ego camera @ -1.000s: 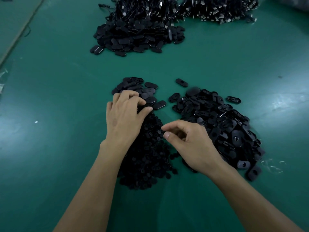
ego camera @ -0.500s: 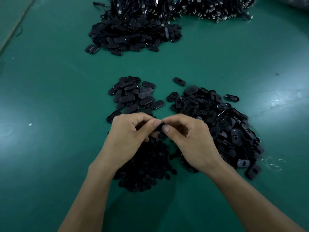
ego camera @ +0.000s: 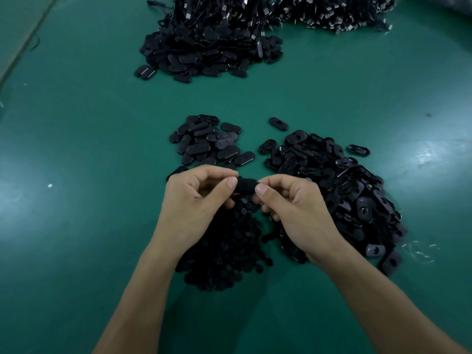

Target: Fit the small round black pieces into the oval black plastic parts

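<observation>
On the glossy green table (ego camera: 89, 251), left hand (ego camera: 196, 200) and right hand (ego camera: 293, 208) together pinch one oval black part (ego camera: 246, 186).

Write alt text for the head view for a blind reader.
The left hand and right hand pinch one oval black part between them, above a heap of small round black pieces on a green table. Heaps of oval parts lie just ahead and to the right, and a pile of cabled parts sits farther back.
</observation>
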Demonstrator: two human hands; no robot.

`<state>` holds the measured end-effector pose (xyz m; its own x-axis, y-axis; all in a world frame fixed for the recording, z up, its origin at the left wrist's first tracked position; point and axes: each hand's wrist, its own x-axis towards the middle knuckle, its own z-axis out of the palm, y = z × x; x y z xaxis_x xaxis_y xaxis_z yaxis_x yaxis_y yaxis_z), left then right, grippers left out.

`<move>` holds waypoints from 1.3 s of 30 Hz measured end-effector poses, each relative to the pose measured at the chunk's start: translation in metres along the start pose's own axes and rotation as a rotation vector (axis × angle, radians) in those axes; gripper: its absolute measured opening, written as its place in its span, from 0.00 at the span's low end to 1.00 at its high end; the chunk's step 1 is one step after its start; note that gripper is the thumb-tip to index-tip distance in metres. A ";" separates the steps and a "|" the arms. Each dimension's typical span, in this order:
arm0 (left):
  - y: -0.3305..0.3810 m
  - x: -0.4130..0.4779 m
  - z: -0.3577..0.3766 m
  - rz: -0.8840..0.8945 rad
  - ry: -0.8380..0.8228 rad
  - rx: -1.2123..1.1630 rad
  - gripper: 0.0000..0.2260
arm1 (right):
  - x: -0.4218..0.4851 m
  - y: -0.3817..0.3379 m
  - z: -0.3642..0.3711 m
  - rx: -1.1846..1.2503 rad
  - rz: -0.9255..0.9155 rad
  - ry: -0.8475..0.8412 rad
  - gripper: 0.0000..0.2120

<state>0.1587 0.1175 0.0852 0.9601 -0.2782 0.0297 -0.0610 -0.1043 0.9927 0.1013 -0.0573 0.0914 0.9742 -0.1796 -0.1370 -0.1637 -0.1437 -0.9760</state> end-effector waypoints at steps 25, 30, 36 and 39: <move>-0.006 0.032 -0.011 0.045 0.460 0.384 0.05 | -0.006 0.006 -0.010 -0.360 -0.038 0.103 0.09; -0.007 0.050 -0.012 0.006 0.462 0.610 0.05 | -0.008 0.005 -0.015 -0.690 -0.089 0.186 0.12; -0.010 0.051 -0.007 0.018 0.388 0.736 0.08 | -0.011 0.001 -0.023 -0.944 -0.003 0.090 0.19; -0.006 0.044 -0.003 0.053 0.388 0.664 0.08 | -0.013 -0.001 -0.025 -0.988 0.011 0.059 0.22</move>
<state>0.2017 0.1085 0.0807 0.9708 0.0429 0.2360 -0.1434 -0.6852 0.7142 0.0853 -0.0787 0.0984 0.9668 -0.2305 -0.1101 -0.2554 -0.8844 -0.3907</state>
